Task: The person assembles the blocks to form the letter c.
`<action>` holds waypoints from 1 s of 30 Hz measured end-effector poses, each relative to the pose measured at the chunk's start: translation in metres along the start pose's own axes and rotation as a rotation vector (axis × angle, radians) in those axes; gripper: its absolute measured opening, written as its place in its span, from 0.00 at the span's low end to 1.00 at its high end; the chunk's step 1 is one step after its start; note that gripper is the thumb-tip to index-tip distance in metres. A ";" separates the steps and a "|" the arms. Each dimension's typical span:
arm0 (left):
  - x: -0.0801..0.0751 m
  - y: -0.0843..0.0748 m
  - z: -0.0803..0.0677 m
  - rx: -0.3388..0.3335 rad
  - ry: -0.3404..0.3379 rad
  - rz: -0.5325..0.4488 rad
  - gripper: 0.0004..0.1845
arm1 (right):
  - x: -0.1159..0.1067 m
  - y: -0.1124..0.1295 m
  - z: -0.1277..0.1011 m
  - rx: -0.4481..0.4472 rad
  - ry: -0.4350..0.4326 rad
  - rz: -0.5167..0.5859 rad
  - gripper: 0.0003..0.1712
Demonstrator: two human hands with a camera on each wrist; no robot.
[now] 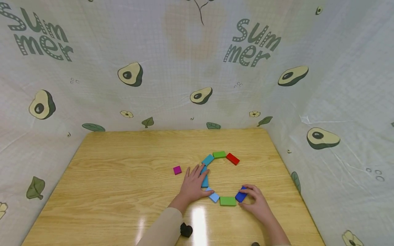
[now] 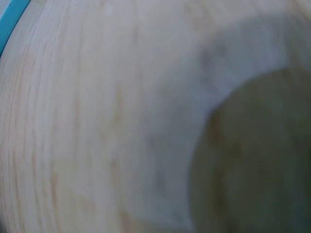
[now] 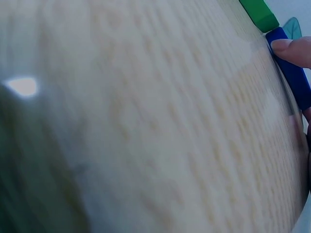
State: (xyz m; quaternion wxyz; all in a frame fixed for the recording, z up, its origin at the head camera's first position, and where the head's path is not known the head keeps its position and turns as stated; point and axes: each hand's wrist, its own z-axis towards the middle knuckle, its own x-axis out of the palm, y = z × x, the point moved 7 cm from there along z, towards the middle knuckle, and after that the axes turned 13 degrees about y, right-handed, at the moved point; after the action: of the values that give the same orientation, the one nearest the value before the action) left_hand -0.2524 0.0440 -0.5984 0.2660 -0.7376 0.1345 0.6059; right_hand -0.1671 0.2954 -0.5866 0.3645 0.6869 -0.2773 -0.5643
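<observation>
Coloured flat blocks lie in a ring on the wooden table (image 1: 123,191). My left hand (image 1: 197,178) rests flat with straight fingers, its fingertips on a teal block (image 1: 205,180) at the ring's left side and its thumb beside a light blue block (image 1: 213,196). My right hand (image 1: 247,196) pinches a dark blue block (image 1: 241,195) at the ring's lower right, next to a green block (image 1: 227,201). The right wrist view shows a fingertip (image 3: 291,50) on the dark blue block (image 3: 293,80) and the green block (image 3: 258,13) past it. The left wrist view is blurred, with a teal sliver (image 2: 12,19).
At the far side of the ring lie another teal block (image 1: 208,159), a green block (image 1: 219,154) and a red block (image 1: 232,159). A magenta cube (image 1: 176,169) sits alone to the left. Avocado-print cloth walls (image 1: 197,85) close in the table on three sides.
</observation>
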 end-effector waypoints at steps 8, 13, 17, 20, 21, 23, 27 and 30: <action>-0.001 0.000 0.001 -0.004 0.005 -0.004 0.51 | -0.001 0.002 0.001 -0.015 0.000 0.002 0.26; -0.001 -0.001 0.000 -0.005 0.010 -0.006 0.51 | -0.001 0.001 0.001 -0.020 -0.001 0.000 0.26; -0.002 -0.002 0.000 -0.007 0.013 -0.009 0.51 | 0.000 0.001 0.000 -0.017 0.003 0.004 0.26; -0.003 -0.002 -0.001 -0.009 0.017 -0.012 0.50 | 0.000 0.000 0.000 -0.012 0.009 0.007 0.26; -0.003 -0.002 -0.001 -0.009 0.018 -0.014 0.50 | 0.000 0.000 0.000 -0.011 0.011 0.006 0.26; -0.003 -0.002 -0.001 -0.008 0.020 -0.017 0.50 | 0.000 -0.001 0.000 -0.008 0.013 0.006 0.26; -0.004 -0.002 -0.001 -0.005 0.019 -0.019 0.50 | 0.000 -0.001 0.000 -0.005 0.015 0.005 0.26; -0.004 -0.002 -0.001 -0.004 0.018 -0.020 0.50 | -0.001 0.000 0.000 -0.007 0.016 0.001 0.26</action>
State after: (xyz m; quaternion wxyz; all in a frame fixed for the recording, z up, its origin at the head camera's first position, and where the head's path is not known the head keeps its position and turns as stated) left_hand -0.2514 0.0449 -0.5937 0.2694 -0.7448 0.1282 0.5969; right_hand -0.1674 0.2960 -0.5860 0.3693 0.6901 -0.2726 -0.5595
